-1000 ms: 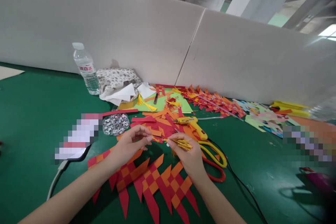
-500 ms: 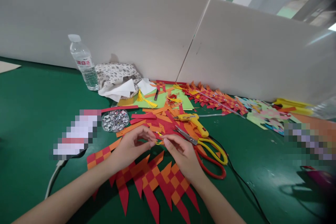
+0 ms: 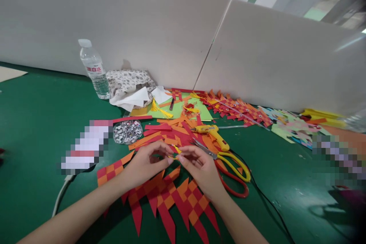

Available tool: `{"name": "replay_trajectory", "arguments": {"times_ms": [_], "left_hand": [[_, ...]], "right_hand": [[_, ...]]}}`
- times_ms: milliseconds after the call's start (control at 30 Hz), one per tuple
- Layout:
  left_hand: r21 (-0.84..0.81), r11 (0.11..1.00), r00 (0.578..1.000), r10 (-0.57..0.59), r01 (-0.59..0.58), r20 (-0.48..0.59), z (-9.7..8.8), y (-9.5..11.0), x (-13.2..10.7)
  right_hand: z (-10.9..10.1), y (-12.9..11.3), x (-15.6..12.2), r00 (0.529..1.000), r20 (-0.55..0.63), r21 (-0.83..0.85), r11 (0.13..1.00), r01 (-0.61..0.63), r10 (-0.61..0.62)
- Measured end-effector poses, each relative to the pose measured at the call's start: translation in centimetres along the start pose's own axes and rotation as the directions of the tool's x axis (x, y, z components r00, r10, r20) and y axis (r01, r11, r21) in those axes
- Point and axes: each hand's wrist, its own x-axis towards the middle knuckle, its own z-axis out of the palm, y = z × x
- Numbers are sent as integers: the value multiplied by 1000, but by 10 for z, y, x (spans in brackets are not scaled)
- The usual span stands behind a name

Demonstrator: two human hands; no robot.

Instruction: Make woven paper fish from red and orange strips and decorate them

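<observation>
Water bottle (image 3: 96,78) beside spotted pouch (image 3: 122,80), both near pale partition (image 3: 143,26); white cable (image 3: 60,192) at left.

Two hands (image 3: 151,161) (image 3: 201,166), one bottle (image 3: 95,70), one glue gun (image 3: 212,131), one pair of scissors (image 3: 215,156)

Scissors (image 3: 213,154) right of hands (image 3: 200,166), pouch (image 3: 128,77) behind, seemingly against partition (image 3: 137,26)
</observation>
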Motion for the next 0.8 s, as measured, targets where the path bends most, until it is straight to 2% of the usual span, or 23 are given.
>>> {"name": "replay_trajectory", "arguments": {"times_ms": [133, 333, 700, 800], "left_hand": [[116, 993, 1000, 0, -3, 26, 2, 4, -3], [139, 990, 1000, 11, -14, 23, 1, 3, -2], [105, 994, 998, -36, 30, 56, 0, -6, 1], [173, 984, 996, -46, 32, 81, -2, -4, 1]], "right_hand": [[3, 1, -2, 999, 22, -85, 996, 41, -39], [3, 6, -2, 991, 18, -175, 975, 133, -132], [5, 3, -3, 993, 21, -168, 979, 117, -115], [7, 5, -2, 991, 13, -175, 975, 134, -134]]}}
